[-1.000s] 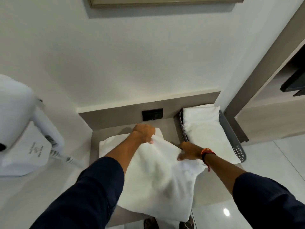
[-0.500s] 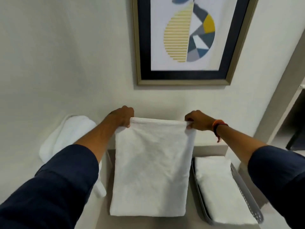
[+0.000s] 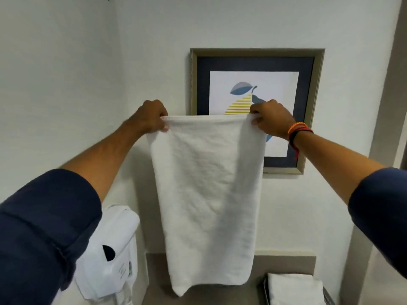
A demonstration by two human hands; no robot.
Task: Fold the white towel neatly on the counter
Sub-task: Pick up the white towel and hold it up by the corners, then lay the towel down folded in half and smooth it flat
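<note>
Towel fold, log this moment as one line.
towel: held up, hanging | left hand: top corner | right hand: top corner | counter: below

The hanging white towel (image 3: 209, 194) covers much of the surface (image 3: 154, 274) and the framed picture's (image 3: 308, 106) seven o'clock corner. At five o'clock, the grey tray (image 3: 328, 301) with folded towels (image 3: 293, 289) is cut off by the bottom edge.

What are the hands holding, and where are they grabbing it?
The white towel: left hand pinches its top left corner, right hand its top right corner.
</note>
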